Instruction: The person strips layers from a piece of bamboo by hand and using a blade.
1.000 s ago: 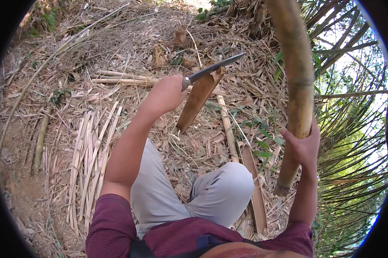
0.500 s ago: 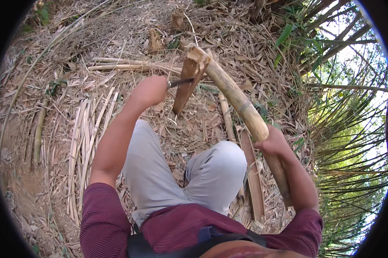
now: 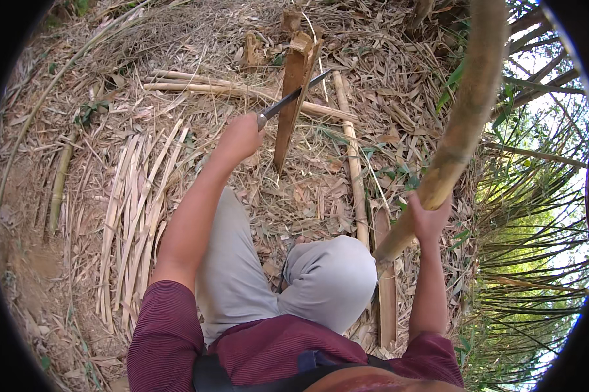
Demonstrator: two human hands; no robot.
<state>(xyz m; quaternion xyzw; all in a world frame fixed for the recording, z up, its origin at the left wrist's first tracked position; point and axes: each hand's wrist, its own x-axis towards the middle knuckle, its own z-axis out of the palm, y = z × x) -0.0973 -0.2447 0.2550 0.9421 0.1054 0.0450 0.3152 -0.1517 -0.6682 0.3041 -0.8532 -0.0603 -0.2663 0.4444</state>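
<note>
One pole (image 3: 465, 127) slants through the curled right hand (image 3: 430, 219); the left hand (image 3: 239, 137) grips a knife (image 3: 283, 104).

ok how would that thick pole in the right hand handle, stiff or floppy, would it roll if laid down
The pole looks stiff: the right hand holds it up near one end. Its round sides suggest it could roll, though leaf litter might slow it.

Ground (image 3: 222, 59): bright, even daylight; shadows faint, soft-edged.
Sky (image 3: 548, 55): washed-out white glare at right, breaking through the branches (image 3: 536, 155).
Trousers (image 3: 340, 277): pale grey, gentle shading in the folds.
Pole (image 3: 467, 124): upper length softly blurred; appears bowed.
Knife (image 3: 283, 104): blade outline clear.
Picture edge: round black border, bluish fringe at lower right, wide-lens bending.
</note>
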